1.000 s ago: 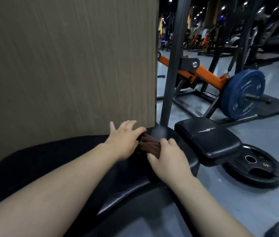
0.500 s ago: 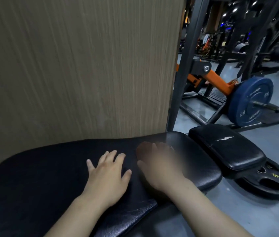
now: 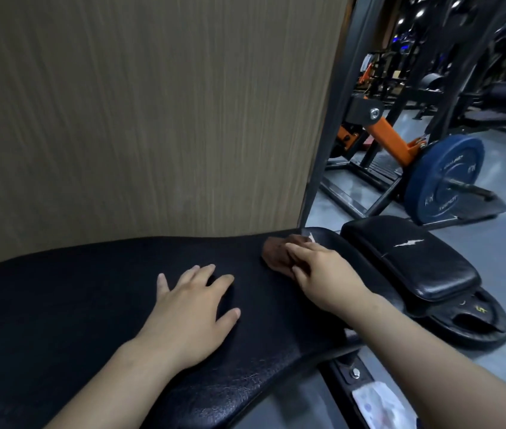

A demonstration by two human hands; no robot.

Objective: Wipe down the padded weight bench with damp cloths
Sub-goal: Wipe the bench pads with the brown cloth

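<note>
A: At the gym, we lean over the padded weight bench [image 3: 97,308], its black worktop running long from our near left toward the far right. Where is the cloth?

B: The brown cloth [image 3: 279,253] lies bunched at the far right end of the pad, just short of the seat pad [image 3: 406,258]. Our right hand [image 3: 326,274] presses down on it, fingers [image 3: 299,252] curled over its near edge and clamped on the fabric.

A: And our left hand [image 3: 193,311]?

B: Flat on the bare pad, fingers spread apart, holding nothing. We see no second cloth under it.

A: So which way does the next stroke run?

B: We judge it runs back along the pad's long axis, toward our left hand and the wide unwiped stretch beside the wood-grain wall [image 3: 140,119]. The right hand alone has the cloth; the left sits in its path and may need to lift clear.
</note>
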